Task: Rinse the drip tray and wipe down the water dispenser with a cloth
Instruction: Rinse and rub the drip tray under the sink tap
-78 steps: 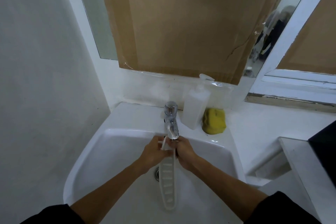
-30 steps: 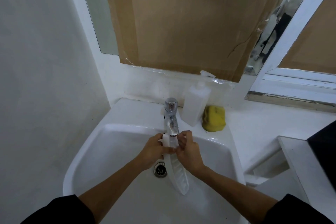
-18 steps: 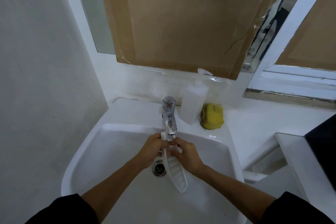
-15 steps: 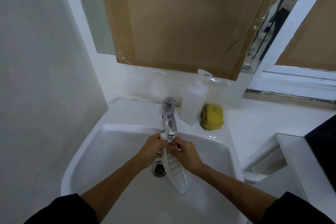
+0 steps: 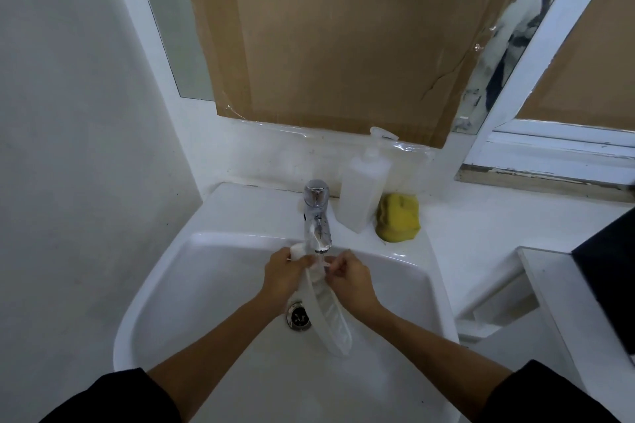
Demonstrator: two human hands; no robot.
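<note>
While the tap runs, status as follows.
step: rinsing the drip tray (image 5: 326,312) under the tap (image 5: 316,216), over the sink (image 5: 206,285); first half of the task, by my read.
tray position: held on edge, top end right under the spout, lower end slanting down toward me past the drain (image 5: 299,315). Not resting on the basin as far as I can tell.
left hand (image 5: 283,273): fingers curled round the tray's top end, gripping it.
right hand (image 5: 348,280): fingertips pinching the top end from the other side, right at the water stream; looks like rubbing, can't confirm.
water: thin stream visible at the spout; flow lower along the tray too faint to tell.
next move, my call: turn the tray to rinse the other face, shake it off, shut the tap.
needs: one hand free for the tap, firm grip since wet plastic is likely slippery.
cloth: yellow cloth (image 5: 398,218) sits on the sink rim beside the white bottle (image 5: 362,192); likely the wipe-down cloth.
dispenser: not in view; wiping not started.
</note>
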